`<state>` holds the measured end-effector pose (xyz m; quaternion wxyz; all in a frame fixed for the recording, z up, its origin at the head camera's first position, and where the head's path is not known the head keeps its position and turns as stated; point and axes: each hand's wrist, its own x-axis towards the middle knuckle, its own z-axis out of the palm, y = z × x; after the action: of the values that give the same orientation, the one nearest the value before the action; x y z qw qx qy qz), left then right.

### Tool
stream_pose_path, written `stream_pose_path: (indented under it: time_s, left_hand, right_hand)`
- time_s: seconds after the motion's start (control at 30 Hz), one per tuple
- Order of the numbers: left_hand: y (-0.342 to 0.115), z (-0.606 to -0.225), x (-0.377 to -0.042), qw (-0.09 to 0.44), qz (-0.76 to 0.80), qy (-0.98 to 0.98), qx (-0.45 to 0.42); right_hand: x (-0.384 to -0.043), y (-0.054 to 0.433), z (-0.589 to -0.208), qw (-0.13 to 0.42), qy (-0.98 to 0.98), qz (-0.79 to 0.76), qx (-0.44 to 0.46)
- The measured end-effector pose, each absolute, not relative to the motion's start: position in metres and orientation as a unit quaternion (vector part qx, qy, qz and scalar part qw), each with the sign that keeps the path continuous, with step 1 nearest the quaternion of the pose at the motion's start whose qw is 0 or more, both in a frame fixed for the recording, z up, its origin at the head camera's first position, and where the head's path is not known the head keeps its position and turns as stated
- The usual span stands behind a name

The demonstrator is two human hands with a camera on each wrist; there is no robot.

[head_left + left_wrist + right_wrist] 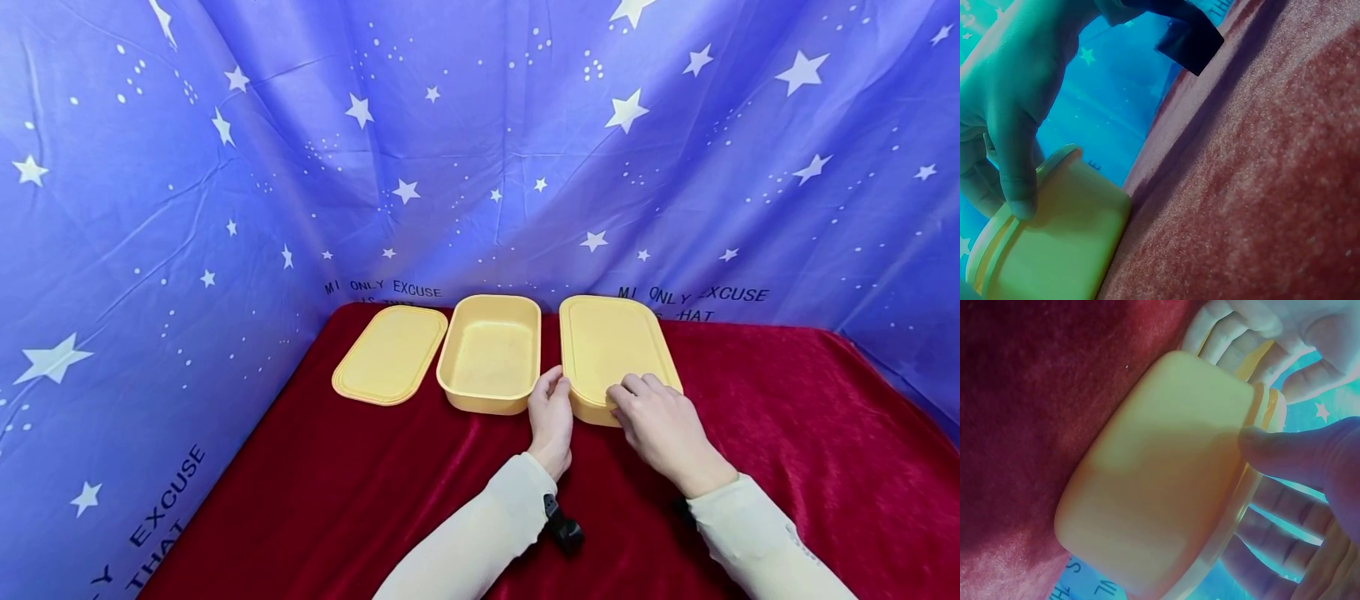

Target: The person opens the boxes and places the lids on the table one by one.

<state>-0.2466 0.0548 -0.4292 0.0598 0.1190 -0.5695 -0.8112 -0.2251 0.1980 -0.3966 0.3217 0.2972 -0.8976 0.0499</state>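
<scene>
On the right stands a yellow rectangular food container point(611, 342) with its lid point(618, 340) lying on top. My right hand point(660, 421) grips its front rim, the thumb point(1263, 447) against the front wall just under the lid and the fingers over the lid. At the front left corner of this box, my left hand point(551, 421) touches its side with fairly straight fingers; their exact contact is partly hidden. In the left wrist view, the right hand point(1016, 94) shows with its thumb on the box point(1066, 231).
An uncovered yellow container point(491, 358) stands left of the lidded one, its inside bare. Farther left, a loose yellow lid point(390, 354) lies flat on the red velvet cloth point(315, 500). A blue starry curtain point(487, 150) hangs behind and at the sides.
</scene>
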Motion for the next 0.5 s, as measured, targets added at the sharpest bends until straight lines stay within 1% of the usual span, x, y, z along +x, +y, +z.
stream_pose_path:
  time_s: [0.5]
  left_hand:
    - [0.0550, -0.4323, -0.2464, 0.064, -0.805, -0.578, 0.115]
  right_hand:
    - [-0.2246, 0.2001, -0.3957, 0.311, -0.900, 0.053, 0.302]
